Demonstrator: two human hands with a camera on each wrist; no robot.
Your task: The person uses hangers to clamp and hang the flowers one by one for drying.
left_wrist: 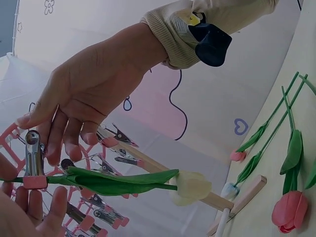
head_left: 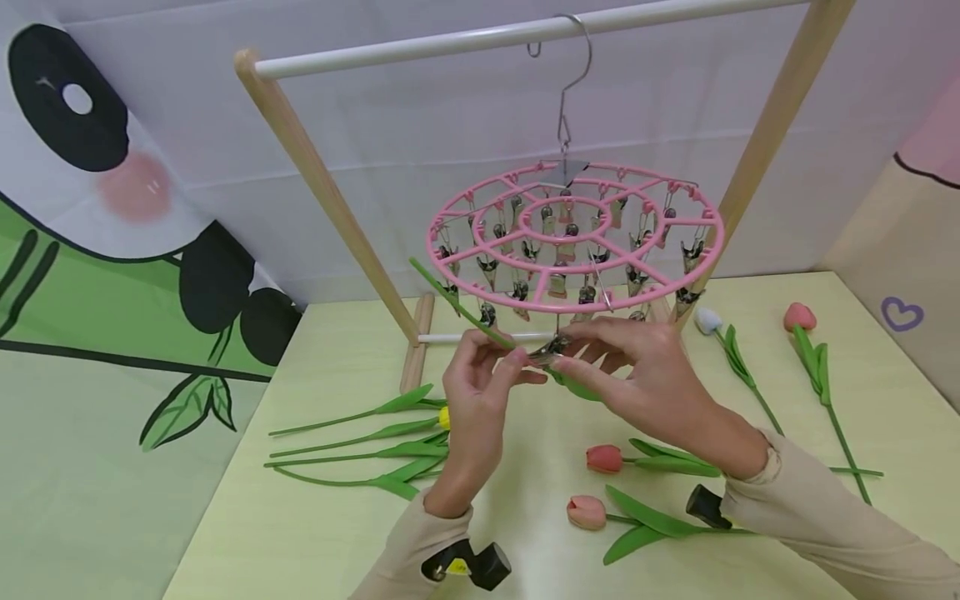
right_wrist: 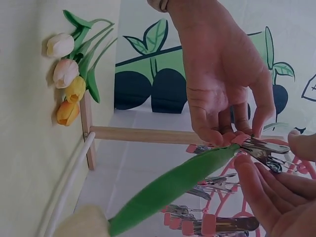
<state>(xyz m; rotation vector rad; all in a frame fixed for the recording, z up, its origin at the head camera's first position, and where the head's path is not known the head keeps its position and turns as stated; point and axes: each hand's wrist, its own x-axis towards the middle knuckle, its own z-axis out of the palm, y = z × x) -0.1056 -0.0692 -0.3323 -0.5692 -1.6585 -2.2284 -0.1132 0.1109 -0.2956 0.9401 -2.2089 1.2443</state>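
Note:
A cream-white tulip (left_wrist: 192, 187) with a green stem and leaves lies across both hands, its stem (head_left: 465, 308) pointing up left in the head view. My left hand (head_left: 480, 400) pinches the stem beside a metal clip (left_wrist: 33, 153). Thumb and fingers of my right hand (head_left: 652, 375) hold that clip, whose pink tips sit around the stem. The clip belongs to a pink round drying hanger (head_left: 540, 304), just above the hands. In the right wrist view the bloom is cut by the lower edge.
The hanger, with several other clips (head_left: 587, 296), hangs from a white rod (head_left: 420, 48) on a wooden frame (head_left: 330, 200). Tulips with green stems (head_left: 322, 458) lie at left on the table (head_left: 240, 533). Pink tulips (head_left: 603, 458) and a pale blue tulip (head_left: 707, 321) lie at right.

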